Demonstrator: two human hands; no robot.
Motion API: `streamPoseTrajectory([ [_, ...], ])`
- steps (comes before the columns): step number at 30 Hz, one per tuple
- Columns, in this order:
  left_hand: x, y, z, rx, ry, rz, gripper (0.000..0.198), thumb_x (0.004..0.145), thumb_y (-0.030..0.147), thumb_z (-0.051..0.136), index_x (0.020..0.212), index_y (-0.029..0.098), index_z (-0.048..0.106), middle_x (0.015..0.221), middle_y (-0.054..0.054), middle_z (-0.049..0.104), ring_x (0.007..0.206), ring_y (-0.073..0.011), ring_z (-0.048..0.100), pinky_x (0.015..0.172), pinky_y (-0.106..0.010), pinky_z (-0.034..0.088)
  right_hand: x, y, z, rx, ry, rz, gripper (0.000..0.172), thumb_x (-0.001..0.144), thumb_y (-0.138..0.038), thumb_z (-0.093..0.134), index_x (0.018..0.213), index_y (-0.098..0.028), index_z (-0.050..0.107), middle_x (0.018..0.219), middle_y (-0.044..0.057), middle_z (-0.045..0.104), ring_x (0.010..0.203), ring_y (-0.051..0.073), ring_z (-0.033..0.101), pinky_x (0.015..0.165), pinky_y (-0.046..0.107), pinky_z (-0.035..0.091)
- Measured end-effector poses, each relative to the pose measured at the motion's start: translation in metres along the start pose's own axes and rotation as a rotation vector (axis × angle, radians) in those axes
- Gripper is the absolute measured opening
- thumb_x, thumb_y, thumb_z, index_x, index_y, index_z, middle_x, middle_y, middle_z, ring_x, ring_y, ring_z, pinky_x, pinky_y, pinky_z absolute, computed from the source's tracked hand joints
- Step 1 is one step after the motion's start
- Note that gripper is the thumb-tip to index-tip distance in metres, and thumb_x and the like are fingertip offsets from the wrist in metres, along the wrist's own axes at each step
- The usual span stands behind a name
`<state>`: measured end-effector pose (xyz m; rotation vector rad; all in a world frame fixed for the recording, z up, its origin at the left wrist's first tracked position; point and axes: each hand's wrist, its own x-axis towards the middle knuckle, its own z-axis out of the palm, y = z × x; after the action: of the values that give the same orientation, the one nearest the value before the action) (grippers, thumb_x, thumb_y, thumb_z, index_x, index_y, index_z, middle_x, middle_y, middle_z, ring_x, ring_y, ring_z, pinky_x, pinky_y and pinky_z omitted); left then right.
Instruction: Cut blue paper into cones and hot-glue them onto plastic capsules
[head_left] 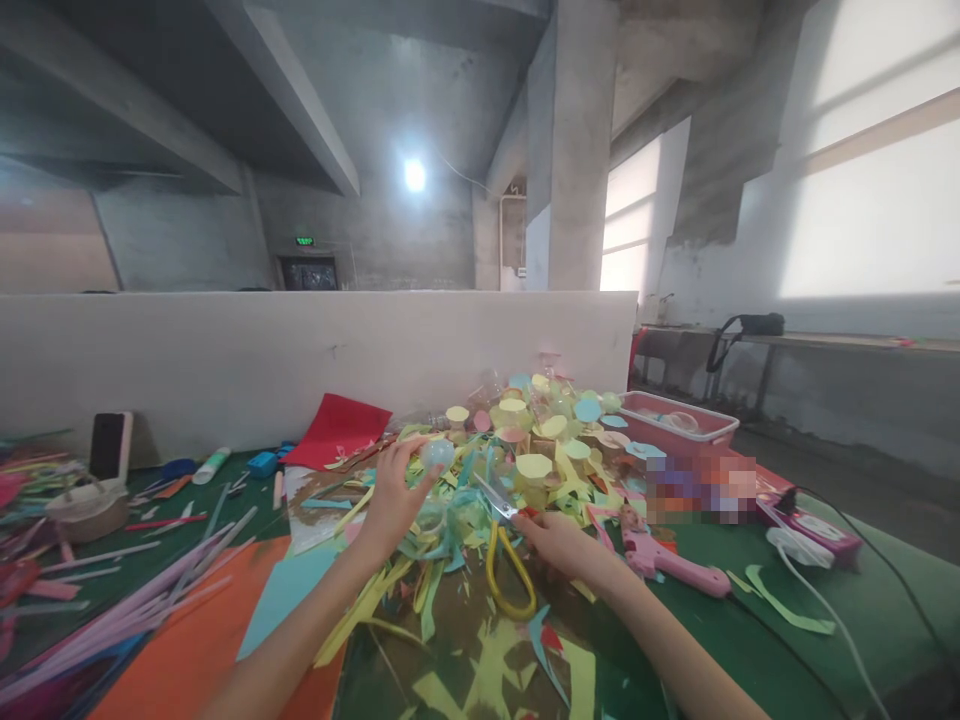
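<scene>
My left hand (pixel 396 492) is closed, its thumb and fingers pinching a small translucent pale-blue rounded piece (pixel 437 456) above the paper scraps. To the right, my right hand (pixel 559 538) grips scissors with yellow handles (pixel 532 597). Their metal blades point up and left, toward the rounded piece but apart from it. Beneath and between both hands lies a heap of yellow, green and blue paper scraps (pixel 431 600). Just beyond are several small cups topped with coloured paper discs (pixel 534 466).
A pink glue gun (pixel 679 566) with a cord lies right of my right hand. Behind it stands a pink bin (pixel 679 432). Red paper (pixel 337 432), orange paper (pixel 217 640) and a phone-like device (pixel 109 445) are on the left. A white partition (pixel 315 345) borders the table.
</scene>
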<state>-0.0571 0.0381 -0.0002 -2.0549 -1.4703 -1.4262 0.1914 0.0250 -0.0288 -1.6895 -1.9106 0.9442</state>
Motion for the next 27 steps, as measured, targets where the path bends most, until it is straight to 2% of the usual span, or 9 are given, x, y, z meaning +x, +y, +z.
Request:
streamPoseTrajectory([
  [4, 0.000, 0.004, 0.000, 0.010, -0.016, 0.052, 0.033, 0.089, 0.041, 0.054, 0.117, 0.024, 0.052, 0.110, -0.006, 0.057, 0.105, -0.0250, 0.051, 0.094, -0.042, 0.042, -0.004, -0.002, 0.000, -0.070, -0.026, -0.028, 0.049, 0.095, -0.049, 0.032, 0.074, -0.017, 0.061, 0.068, 0.007, 0.065, 0.049, 0.017, 0.061, 0.048, 0.025, 0.045],
  [11, 0.000, 0.020, -0.003, 0.028, -0.064, 0.191, 0.032, 0.091, 0.036, 0.055, 0.119, 0.024, 0.050, 0.115, -0.007, 0.055, 0.112, -0.0253, 0.049, 0.098, -0.042, 0.040, -0.011, -0.003, -0.004, -0.275, 0.109, -0.096, 0.049, 0.096, -0.045, 0.032, 0.089, -0.012, 0.068, 0.088, 0.016, 0.073, 0.083, 0.027, 0.069, 0.069, 0.030, 0.046],
  [16, -0.003, 0.026, -0.002, 0.036, -0.097, 0.272, 0.032, 0.090, 0.031, 0.057, 0.120, 0.023, 0.048, 0.114, -0.008, 0.056, 0.111, -0.0251, 0.048, 0.098, -0.042, 0.040, -0.011, -0.002, -0.001, -0.396, 0.171, -0.085, 0.049, 0.095, -0.044, 0.036, 0.086, -0.011, 0.071, 0.085, 0.018, 0.073, 0.080, 0.029, 0.070, 0.065, 0.032, 0.047],
  [22, -0.004, 0.027, 0.001, 0.026, -0.134, 0.300, 0.033, 0.090, 0.029, 0.057, 0.121, 0.023, 0.047, 0.115, -0.008, 0.055, 0.112, -0.0253, 0.048, 0.098, -0.043, 0.041, -0.015, -0.003, -0.001, -0.495, 0.281, -0.100, 0.047, 0.095, -0.039, 0.039, 0.079, -0.009, 0.071, 0.082, 0.022, 0.072, 0.079, 0.035, 0.069, 0.065, 0.038, 0.048],
  [25, -0.005, 0.031, 0.002, 0.012, -0.168, 0.307, 0.033, 0.090, 0.031, 0.057, 0.121, 0.024, 0.049, 0.112, -0.007, 0.056, 0.110, -0.0255, 0.050, 0.096, -0.044, 0.042, -0.017, -0.007, -0.006, -0.507, 0.352, -0.184, 0.043, 0.097, -0.032, 0.036, 0.086, -0.009, 0.070, 0.087, 0.022, 0.071, 0.088, 0.036, 0.067, 0.072, 0.043, 0.049],
  [27, -0.007, 0.035, 0.002, -0.002, -0.197, 0.312, 0.033, 0.090, 0.033, 0.057, 0.121, 0.024, 0.051, 0.111, -0.007, 0.057, 0.108, -0.0254, 0.052, 0.095, -0.043, 0.044, -0.019, -0.010, -0.007, -0.498, 0.378, -0.280, 0.034, 0.097, -0.032, 0.039, 0.100, -0.012, 0.067, 0.100, 0.018, 0.069, 0.101, 0.032, 0.063, 0.082, 0.042, 0.048],
])
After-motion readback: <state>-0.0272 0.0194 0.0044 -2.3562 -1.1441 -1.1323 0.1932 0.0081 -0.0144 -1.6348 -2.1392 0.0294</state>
